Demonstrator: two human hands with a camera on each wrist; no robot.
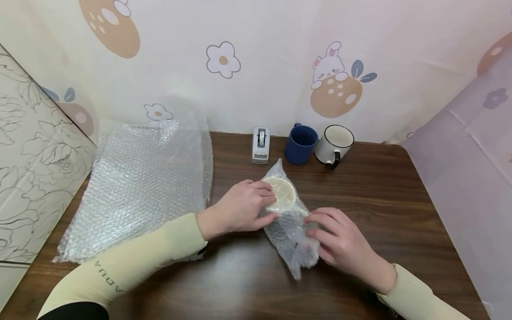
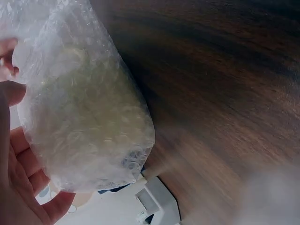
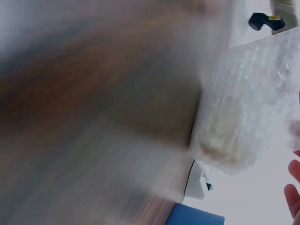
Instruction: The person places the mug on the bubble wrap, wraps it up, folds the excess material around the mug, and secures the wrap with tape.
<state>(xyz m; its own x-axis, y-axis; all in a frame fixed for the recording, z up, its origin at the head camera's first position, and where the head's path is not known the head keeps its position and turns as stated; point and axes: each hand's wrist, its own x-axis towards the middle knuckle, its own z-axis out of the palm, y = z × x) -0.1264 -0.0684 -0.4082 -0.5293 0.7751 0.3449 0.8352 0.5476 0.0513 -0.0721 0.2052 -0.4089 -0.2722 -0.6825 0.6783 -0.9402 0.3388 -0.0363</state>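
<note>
A cream-coloured cup (image 1: 283, 193) sits inside a loose sleeve of bubble wrap (image 1: 286, 233) on the table, its round face showing through the film. My left hand (image 1: 250, 204) holds the cup from the left, fingers over its rim and thumb lower down at its side. At the crumpled near end of the wrap, my right hand (image 1: 340, 240) grips the film with bent fingers. From the left wrist, the wrapped cup (image 2: 93, 112) looks pale yellow and blurred under the bubbles, with left-hand fingers (image 2: 30, 161) along its side. The right wrist view shows only some right fingertips (image 3: 293, 187).
A stack of bubble wrap sheets (image 1: 148, 182) covers the table's left side. Along the back stand a white tape dispenser (image 1: 261, 146), a blue mug (image 1: 300, 144) and a white mug (image 1: 335, 142) with black rim and handle. A patterned cloth (image 1: 272, 66) hangs behind the wooden table (image 1: 384, 191).
</note>
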